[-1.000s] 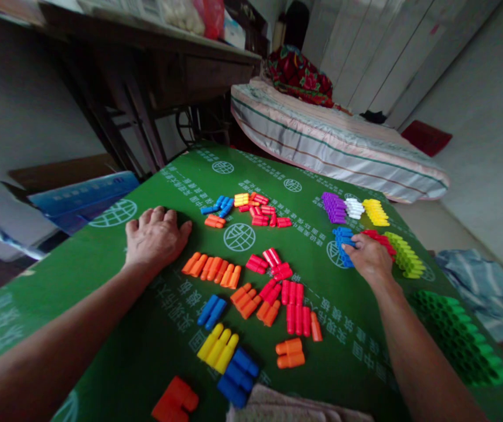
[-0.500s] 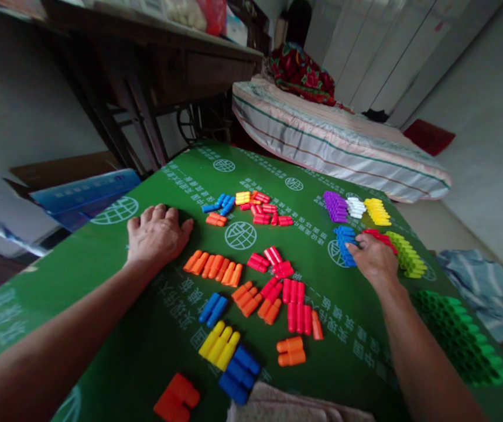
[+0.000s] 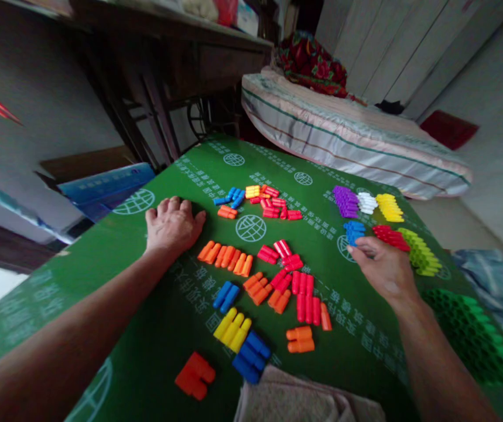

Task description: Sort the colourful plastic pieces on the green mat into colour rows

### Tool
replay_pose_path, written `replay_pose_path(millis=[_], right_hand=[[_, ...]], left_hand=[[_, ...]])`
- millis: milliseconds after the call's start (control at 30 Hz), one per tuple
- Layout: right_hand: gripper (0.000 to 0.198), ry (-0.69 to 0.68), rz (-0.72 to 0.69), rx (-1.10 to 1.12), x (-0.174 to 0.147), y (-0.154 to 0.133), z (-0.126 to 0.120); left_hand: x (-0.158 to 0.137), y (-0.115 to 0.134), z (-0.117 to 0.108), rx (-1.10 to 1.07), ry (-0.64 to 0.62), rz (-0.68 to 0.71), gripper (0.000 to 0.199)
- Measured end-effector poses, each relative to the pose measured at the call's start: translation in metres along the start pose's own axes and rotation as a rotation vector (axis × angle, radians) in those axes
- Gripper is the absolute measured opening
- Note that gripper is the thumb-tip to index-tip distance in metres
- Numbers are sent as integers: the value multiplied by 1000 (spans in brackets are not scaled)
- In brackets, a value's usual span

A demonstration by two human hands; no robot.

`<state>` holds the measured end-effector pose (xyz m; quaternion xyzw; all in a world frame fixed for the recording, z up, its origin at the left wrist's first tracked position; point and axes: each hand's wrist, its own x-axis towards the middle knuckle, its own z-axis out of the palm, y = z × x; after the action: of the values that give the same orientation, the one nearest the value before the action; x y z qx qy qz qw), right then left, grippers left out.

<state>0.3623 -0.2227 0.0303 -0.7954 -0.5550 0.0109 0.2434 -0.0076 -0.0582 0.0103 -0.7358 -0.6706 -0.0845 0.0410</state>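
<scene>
My left hand lies palm down on the green board, fingers spread, holding nothing. At the right, my right hand has thumb and fingers pinched at the near end of the blue plastic blocks; what is between the fingertips is hidden. Red blocks lie just beyond its knuckles, with lime-green blocks to their right. Purple blocks, white blocks and yellow blocks form a row behind.
Orange blocks, crimson blocks and yellow pegged blocks are scattered mid-board. A dark green stack stands by my right forearm. Folded cloth lies at the near edge. A bed and a dark table stand beyond.
My right hand has drawn slightly toward me, and less blue shows beside its fingertips. The left hand stays resting on the board. The whole view has shifted a little.
</scene>
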Motion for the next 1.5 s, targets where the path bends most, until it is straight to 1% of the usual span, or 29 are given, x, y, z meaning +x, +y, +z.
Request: replay_pose_path(millis=[100,133,200,300,333,400,433,500,567,667,700,733,800,833,900,967,1033,1100,1133,1233,1333,1400,1433,1500], right_hand=[[24,-93,-113,170,-26,-32,-2],[20,-143,-191,219,-36,-45,-3],[14,-269,-392,282,-57,-71,-6],[13,-440,-685,317,-84,-103,-10],[13,-492,-755,321,-91,-111,-10],[12,-580,-837,309,-100,-123,-7],[11,-602,-854,289,-103,-127,-4],[13,-587,-854,222,-103,-137,4],[14,-528,-818,138,-101,-150,13],[10,-421,-761,19,-94,-176,25],[14,-399,-760,-20,-91,-185,29],[21,-396,-772,-61,-88,-194,32],[34,-433,-804,-137,-83,-207,38],[37,-462,-820,-165,-80,-211,40],[34,-506,-845,-182,-77,-215,43],[26,-493,-866,-148,-76,-212,44],[19,-450,-883,-88,-74,-204,40],[15,-403,-861,-30,-71,-189,31],[15,-384,-823,-6,-69,-179,25],[24,-326,-635,21,-57,-136,7],[35,-335,-485,-89,-48,-83,-3],[41,-380,-434,-178,-46,-52,-4],[43,-405,-429,-213,-46,-39,-4],[48,-443,-452,-252,-48,-23,-3]], left_hand=[[-1,2,0,-5,6,-10,59],[-1,3,0,-9,5,-10,59],[-1,4,-1,-17,1,-13,59],[-2,4,-1,-23,1,-21,58],[-2,4,-1,-23,2,-23,58],[-2,4,-1,-22,3,-27,57],[-2,4,0,-23,3,-29,57],[-2,4,1,-25,6,-29,56],[-2,3,1,-28,11,-24,55],[-2,2,1,-22,18,-13,56],[-1,1,1,-15,19,-9,56],[0,0,1,-9,18,-7,57],[1,-2,0,9,10,4,58],[2,-3,0,8,10,11,59],[3,-4,0,7,12,19,59],[4,-4,-1,5,17,20,59],[4,-4,0,6,19,17,59],[5,-5,0,8,19,12,60],[6,-5,1,8,19,11,60],[7,-5,1,8,16,16,61],[7,-5,0,8,11,13,62],[6,-4,0,8,7,7,62],[6,-4,-1,8,5,6,62],[6,-3,-1,10,2,3,62]])
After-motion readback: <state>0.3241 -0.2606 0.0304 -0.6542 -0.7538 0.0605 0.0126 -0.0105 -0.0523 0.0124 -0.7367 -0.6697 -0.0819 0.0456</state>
